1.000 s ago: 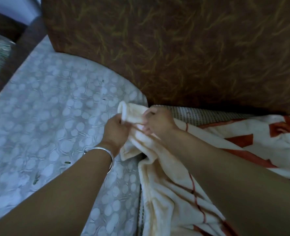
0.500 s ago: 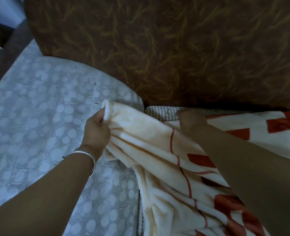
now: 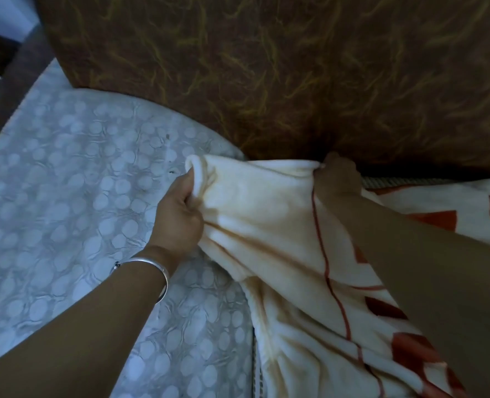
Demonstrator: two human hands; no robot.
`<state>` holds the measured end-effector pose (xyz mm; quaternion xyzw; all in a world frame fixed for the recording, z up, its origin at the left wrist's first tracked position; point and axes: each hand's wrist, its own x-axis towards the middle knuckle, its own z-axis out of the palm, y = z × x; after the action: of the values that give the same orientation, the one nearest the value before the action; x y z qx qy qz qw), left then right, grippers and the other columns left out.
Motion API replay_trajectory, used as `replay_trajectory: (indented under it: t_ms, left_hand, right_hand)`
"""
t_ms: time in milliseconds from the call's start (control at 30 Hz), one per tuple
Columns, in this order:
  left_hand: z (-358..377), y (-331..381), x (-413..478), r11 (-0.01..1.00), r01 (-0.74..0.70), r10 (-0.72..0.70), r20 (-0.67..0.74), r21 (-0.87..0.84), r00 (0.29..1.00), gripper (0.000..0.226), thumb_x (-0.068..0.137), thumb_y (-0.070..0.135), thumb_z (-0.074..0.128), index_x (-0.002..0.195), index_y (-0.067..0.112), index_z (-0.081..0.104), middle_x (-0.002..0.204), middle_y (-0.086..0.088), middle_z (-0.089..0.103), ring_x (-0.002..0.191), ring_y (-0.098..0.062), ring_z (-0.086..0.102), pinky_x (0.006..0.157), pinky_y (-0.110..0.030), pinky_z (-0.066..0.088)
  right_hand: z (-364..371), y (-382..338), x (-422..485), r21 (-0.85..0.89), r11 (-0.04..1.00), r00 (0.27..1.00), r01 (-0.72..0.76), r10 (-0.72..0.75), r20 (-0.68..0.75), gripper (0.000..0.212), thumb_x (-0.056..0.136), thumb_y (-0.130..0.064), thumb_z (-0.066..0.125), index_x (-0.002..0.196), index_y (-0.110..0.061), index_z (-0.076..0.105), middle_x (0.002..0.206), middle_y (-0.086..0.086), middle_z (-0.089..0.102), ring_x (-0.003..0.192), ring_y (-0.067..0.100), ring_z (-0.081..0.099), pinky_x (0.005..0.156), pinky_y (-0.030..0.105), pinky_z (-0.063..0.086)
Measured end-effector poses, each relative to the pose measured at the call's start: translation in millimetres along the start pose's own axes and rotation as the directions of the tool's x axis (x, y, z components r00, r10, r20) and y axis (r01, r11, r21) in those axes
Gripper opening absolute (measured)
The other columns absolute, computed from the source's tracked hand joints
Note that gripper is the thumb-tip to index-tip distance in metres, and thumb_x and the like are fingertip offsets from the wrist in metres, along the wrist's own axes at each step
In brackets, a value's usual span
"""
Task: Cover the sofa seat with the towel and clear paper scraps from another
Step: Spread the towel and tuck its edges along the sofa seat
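A cream towel (image 3: 266, 214) with red lines and red blocks lies bunched over the right sofa seat, whose woven surface (image 3: 381, 181) shows as a strip at the back. My left hand (image 3: 180, 214), with a silver bangle on the wrist, is shut on the towel's left corner. My right hand (image 3: 337, 176) pinches the towel's top edge against the foot of the brown backrest (image 3: 266, 67). The stretch of towel between my hands is pulled fairly taut. The left seat (image 3: 65, 196) has a pale bubble-patterned cover with a few tiny dark specks (image 3: 171, 171).
The brown backrest with yellowish streaks fills the top of the view. A dark armrest (image 3: 11, 90) runs along the far left. A seam (image 3: 254, 354) separates the two seats at the bottom centre.
My hands have parted: the right one slid along the towel's edge to the backrest, while the left kept the corner. The towel's edge has spread out between them.
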<state>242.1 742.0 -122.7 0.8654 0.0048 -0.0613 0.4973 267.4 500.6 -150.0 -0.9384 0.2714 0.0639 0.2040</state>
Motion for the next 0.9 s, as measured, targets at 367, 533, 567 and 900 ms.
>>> replay_trajectory:
  t_ms: [367, 533, 567, 900]
  left_hand:
    - [-12, 19, 45, 0.987, 0.157, -0.157, -0.019, 0.010, 0.987, 0.075, 0.069, 0.005, 0.051, 0.141, 0.017, 0.037, 0.129, -0.018, 0.048, 0.115, -0.034, 0.052, 0.098, -0.045, 0.047]
    - [-11, 29, 50, 0.868, 0.100, -0.108, -0.011, 0.486, 0.994, 0.069, 0.077, -0.011, 0.049, 0.142, 0.006, 0.033, 0.141, -0.019, 0.030, 0.117, -0.039, 0.048, 0.101, -0.035, 0.037]
    - [-8, 29, 47, 0.855, 0.093, -0.106, -0.004, 0.511, 0.994, 0.070, 0.076, -0.010, 0.049, 0.142, 0.007, 0.032, 0.141, -0.018, 0.028, 0.113, -0.040, 0.049, 0.098, -0.039, 0.040]
    - [-4, 27, 45, 0.897, 0.012, 0.023, -0.075, 0.441, 0.997, 0.077, 0.074, -0.018, 0.044, 0.145, 0.008, 0.028, 0.143, -0.014, 0.027, 0.119, -0.033, 0.045, 0.097, -0.038, 0.040]
  right_hand:
    - [12, -21, 7, 0.030, 0.996, 0.996, 0.088, -0.087, -0.027, 0.035, 0.100, -0.017, 0.037, 0.129, -0.001, 0.047, 0.136, 0.021, 0.043, 0.121, 0.036, 0.047, 0.093, 0.034, 0.038]
    - [26, -23, -9, 0.046, 0.969, 0.959, 0.242, -0.247, 0.140, 0.042, 0.095, -0.005, 0.042, 0.137, -0.006, 0.039, 0.141, 0.017, 0.037, 0.119, 0.034, 0.049, 0.093, 0.032, 0.041]
    - [25, -19, -10, 0.026, 0.967, 0.958, 0.252, -0.254, 0.130, 0.041, 0.094, -0.004, 0.042, 0.135, -0.006, 0.041, 0.140, 0.017, 0.038, 0.118, 0.034, 0.050, 0.092, 0.032, 0.041]
    - [5, 19, 3, -0.291, 0.945, 0.976, 0.150, -0.095, 0.194, 0.042, 0.095, -0.013, 0.047, 0.136, -0.010, 0.039, 0.140, 0.015, 0.038, 0.122, 0.035, 0.049, 0.096, 0.042, 0.043]
